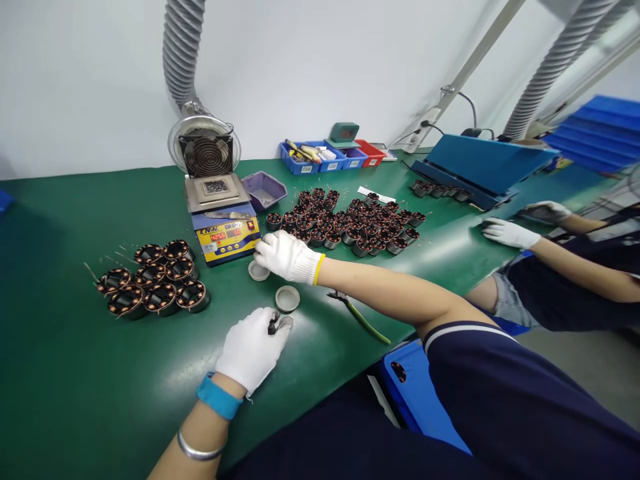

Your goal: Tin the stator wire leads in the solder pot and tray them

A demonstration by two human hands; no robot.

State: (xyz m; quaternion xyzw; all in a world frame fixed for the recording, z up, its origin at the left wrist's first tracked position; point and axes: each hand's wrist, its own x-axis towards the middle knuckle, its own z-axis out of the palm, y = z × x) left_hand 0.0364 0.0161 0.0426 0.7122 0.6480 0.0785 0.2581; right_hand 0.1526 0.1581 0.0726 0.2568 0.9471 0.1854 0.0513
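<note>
My left hand (pixel 254 348), in a white glove with darkened fingertips, is just above the green table. Its thumb and fingers are curled together by a small black shape that I cannot make out. My right hand (pixel 286 257), also gloved, reaches across to the front right corner of the solder pot (pixel 227 241), its fingers bent downward; whatever they grip is hidden. Under its fingertips sits a small round dish (pixel 259 271). A second round dish (pixel 287 299) lies between my hands. Green-handled cutters (pixel 367 323) rest below my right forearm.
Wound motor stators stand in a left group (pixel 160 298) and a larger group (pixel 345 223) behind my right hand. A purple bin (pixel 264 191) and blue bins (pixel 305 163) stand farther back. An exhaust hose (pixel 184 53) hangs over the pot. A co-worker's gloved hand (pixel 510 233) is at right.
</note>
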